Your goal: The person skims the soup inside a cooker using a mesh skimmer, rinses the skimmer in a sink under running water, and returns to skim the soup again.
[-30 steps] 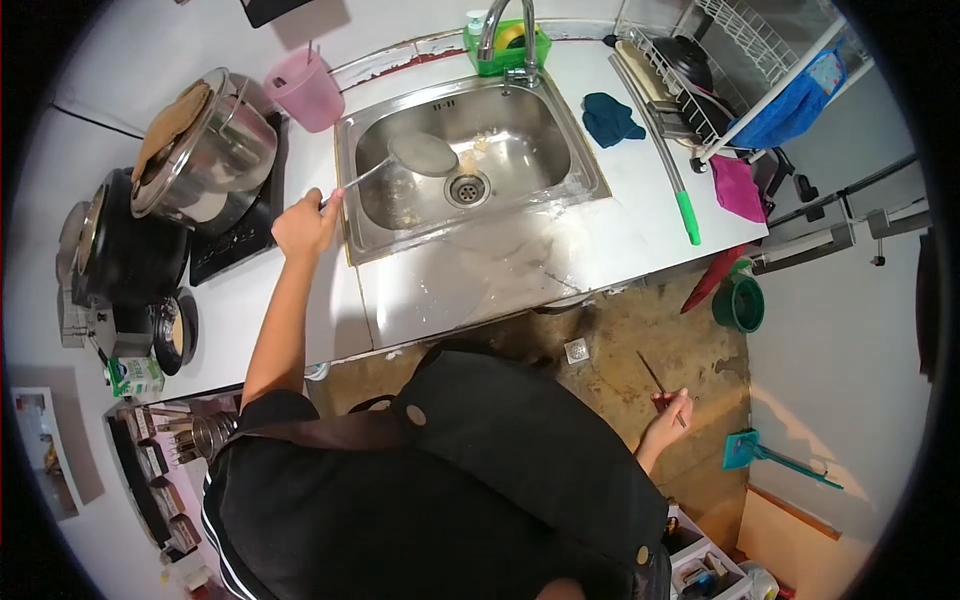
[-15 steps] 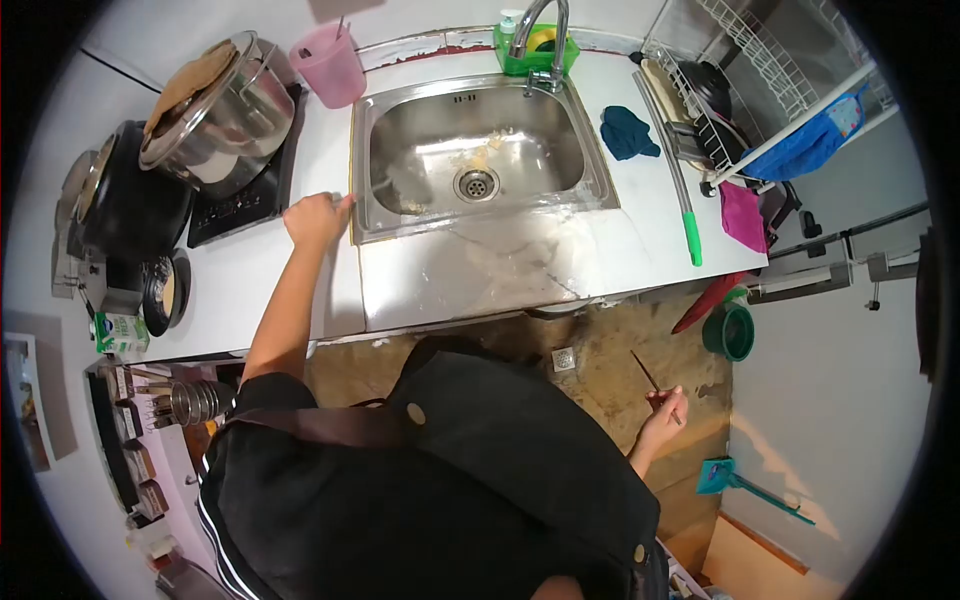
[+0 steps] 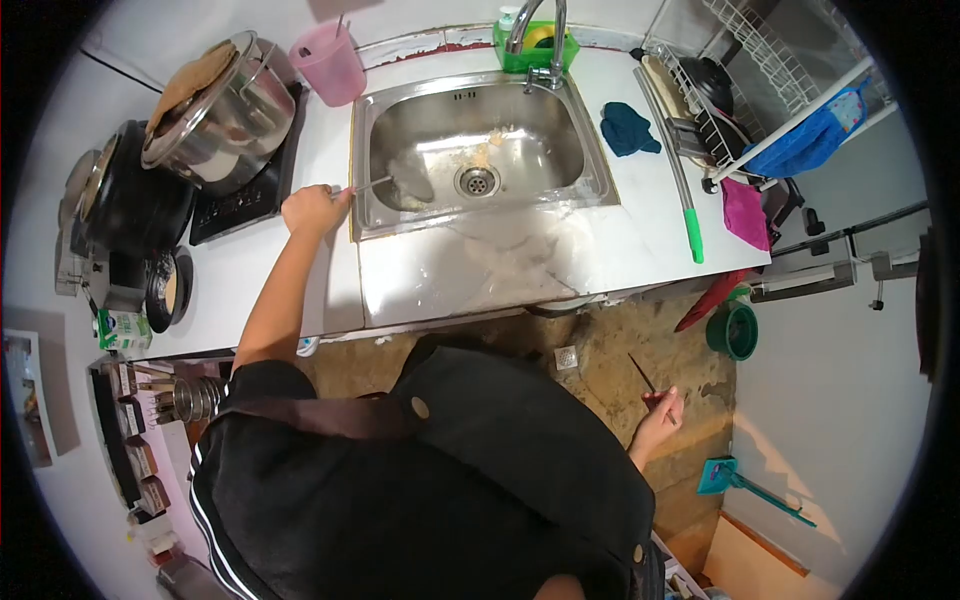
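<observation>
My left hand (image 3: 312, 210) is closed at the sink's left edge around the end of a long-handled metal utensil (image 3: 378, 182). Its broad greyish head lies over the left part of the steel sink (image 3: 480, 110); whether it is a ladle or a turner I cannot tell. Pale food scraps (image 3: 490, 147) lie on the sink floor near the drain (image 3: 477, 181). Away from the counter, low on the right above the floor, my right hand (image 3: 662, 415) is closed on a thin dark stick-like utensil (image 3: 642, 372).
Left of the sink stand a steel pot (image 3: 235, 130) on a black cooktop (image 3: 235, 215) and a pink cup (image 3: 330, 65). A dark cloth (image 3: 628, 130), a green-tipped pole (image 3: 692, 225) and a dish rack (image 3: 715, 130) are on the right. A green bucket (image 3: 733, 332) stands on the floor.
The utensil in my left hand now shows with its shaft and head over the sink's left side. My right hand stays about where it was.
</observation>
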The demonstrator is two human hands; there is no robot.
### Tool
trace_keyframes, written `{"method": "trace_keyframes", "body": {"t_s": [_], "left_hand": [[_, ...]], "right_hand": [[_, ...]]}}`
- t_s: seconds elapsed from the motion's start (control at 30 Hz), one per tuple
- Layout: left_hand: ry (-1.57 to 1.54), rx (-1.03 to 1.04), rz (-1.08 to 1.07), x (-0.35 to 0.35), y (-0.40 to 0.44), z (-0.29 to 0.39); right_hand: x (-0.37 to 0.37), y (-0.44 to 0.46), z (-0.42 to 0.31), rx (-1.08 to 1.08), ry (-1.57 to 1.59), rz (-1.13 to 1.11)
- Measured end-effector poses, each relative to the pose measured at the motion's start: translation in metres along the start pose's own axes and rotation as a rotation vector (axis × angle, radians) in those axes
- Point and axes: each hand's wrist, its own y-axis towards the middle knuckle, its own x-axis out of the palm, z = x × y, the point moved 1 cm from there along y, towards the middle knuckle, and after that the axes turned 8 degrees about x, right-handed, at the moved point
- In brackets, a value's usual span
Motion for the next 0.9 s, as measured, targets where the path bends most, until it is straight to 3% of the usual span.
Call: {"method": "trace_keyframes", "body": {"t_s": [0.3, 0.37, 0.47, 0.73, 0.9], "left_hand": [[-0.012, 0.064, 0.07, -0.058, 0.006, 0.031], [-0.072, 0.005, 0.063, -0.06, 0.003, 0.03], [0.056, 0.072, -0.033, 0.001, 0.005, -0.006], [-0.058, 0.061, 0.054, -0.045, -0.001, 0.013], [-0.132, -0.023, 0.127, -0.03, -0.005, 0.008]], "right_hand": [[-0.001, 0.003, -0.006, -0.017, -0.009, 0.021], [-0.002, 0.003, -0.004, -0.01, -0.013, 0.015], [-0.009, 0.001, 0.006, -0.004, -0.032, 0.009], [-0.005, -0.004, 0.006, 0.021, 0.002, 0.005], [-0.006, -0.003, 0.005, 0.001, 0.015, 0.003]]}}
